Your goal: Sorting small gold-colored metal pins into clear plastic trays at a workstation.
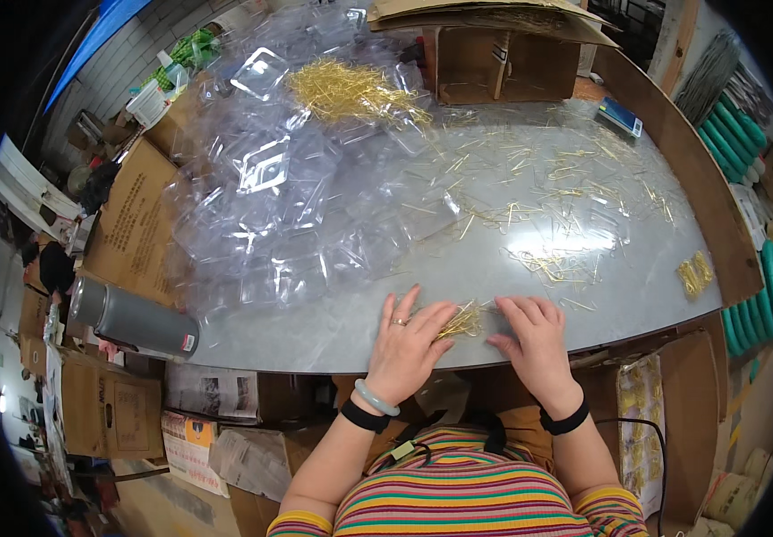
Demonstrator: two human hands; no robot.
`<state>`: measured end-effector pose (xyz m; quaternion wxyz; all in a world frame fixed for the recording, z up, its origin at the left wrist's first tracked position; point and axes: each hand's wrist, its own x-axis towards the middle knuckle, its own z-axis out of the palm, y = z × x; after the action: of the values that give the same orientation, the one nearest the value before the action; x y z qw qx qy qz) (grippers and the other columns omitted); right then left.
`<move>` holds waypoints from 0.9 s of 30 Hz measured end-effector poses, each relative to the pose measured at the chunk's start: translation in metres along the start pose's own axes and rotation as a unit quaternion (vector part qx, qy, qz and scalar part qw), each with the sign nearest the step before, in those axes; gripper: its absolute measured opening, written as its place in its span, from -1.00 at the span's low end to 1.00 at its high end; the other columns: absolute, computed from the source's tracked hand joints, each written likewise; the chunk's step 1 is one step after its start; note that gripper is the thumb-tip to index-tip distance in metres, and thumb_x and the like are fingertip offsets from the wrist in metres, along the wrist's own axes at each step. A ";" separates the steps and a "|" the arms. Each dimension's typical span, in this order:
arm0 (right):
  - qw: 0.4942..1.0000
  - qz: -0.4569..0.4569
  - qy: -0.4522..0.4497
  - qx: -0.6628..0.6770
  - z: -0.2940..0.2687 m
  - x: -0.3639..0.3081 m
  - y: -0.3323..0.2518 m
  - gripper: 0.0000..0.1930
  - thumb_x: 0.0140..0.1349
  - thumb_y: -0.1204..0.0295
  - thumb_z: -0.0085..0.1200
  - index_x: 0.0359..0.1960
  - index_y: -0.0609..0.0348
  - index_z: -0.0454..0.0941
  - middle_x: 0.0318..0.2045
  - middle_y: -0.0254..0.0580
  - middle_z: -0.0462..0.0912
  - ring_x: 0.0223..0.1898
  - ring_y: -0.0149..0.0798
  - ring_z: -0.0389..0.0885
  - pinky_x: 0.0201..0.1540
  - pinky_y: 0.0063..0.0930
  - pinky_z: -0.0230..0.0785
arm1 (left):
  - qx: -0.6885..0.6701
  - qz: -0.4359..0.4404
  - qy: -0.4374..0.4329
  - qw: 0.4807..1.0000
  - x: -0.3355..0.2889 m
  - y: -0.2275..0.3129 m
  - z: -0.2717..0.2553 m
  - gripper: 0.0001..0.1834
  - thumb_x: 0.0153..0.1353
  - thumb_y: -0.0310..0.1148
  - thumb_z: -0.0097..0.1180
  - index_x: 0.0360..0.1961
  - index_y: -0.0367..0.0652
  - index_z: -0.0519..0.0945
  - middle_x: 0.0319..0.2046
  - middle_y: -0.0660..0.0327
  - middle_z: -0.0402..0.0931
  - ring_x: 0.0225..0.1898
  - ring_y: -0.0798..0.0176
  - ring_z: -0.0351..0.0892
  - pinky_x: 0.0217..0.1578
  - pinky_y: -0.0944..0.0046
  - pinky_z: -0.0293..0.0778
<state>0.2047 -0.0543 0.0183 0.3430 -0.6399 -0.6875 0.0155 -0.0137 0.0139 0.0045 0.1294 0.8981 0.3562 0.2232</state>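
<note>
Lying on tabletop (315, 340) between left hand (406, 347) and right hand (537, 345): wire bundle (465, 320), long axis slanting near-left to far-right. Left nearer, fingers against bundle's left end, grip unclear. Right just right of bundle, fingers parted, nothing visibly held.

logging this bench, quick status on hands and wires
Left hand against gold wire bundle; right hand open beside it. Loose gold wires scattered beyond both hands.

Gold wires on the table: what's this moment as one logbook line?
left hand: touching small gold wire bundle; right hand: right of bundle; loose gold wires: scattered ahead; clear plastic packs: heaped ahead-left
</note>
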 end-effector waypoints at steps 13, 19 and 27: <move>0.988 0.027 -0.014 0.152 0.023 0.024 0.000 -0.69 0.22 0.62 0.12 0.01 0.18 0.58 -0.13 -0.04 0.65 0.00 0.10 0.57 0.02 -0.16 0.46 | 0.012 -0.012 -0.003 1.000 0.002 -0.001 0.001 -0.33 0.29 -0.15 0.19 0.36 -0.17 0.34 0.28 0.08 0.35 0.41 -0.13 0.17 0.43 -0.24 -0.05; 0.989 0.019 0.017 0.143 0.037 0.010 -0.006 -0.48 0.31 0.47 0.16 0.29 0.30 0.34 0.24 0.24 0.40 0.21 0.21 0.46 0.23 -0.15 0.37 | 0.020 -0.009 -0.005 1.000 0.001 0.000 0.002 -0.31 0.29 -0.14 0.19 0.37 -0.20 0.32 0.28 0.06 0.35 0.41 -0.12 0.17 0.44 -0.24 -0.05; 0.980 -0.049 -0.135 0.139 0.016 0.027 -0.008 0.00 0.01 0.06 0.44 0.42 0.23 0.18 0.41 0.17 0.22 0.44 0.24 0.14 0.44 0.08 0.01 | -0.005 -0.013 0.027 1.000 -0.001 -0.002 0.005 -0.22 0.25 -0.16 0.24 0.40 -0.24 0.25 0.26 0.02 0.38 0.41 -0.12 0.19 0.43 -0.23 -0.03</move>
<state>0.1912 -0.0254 0.0217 0.3328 -0.5438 -0.7489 0.1809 -0.0132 0.0146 -0.0013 0.1276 0.8865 0.3698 0.2472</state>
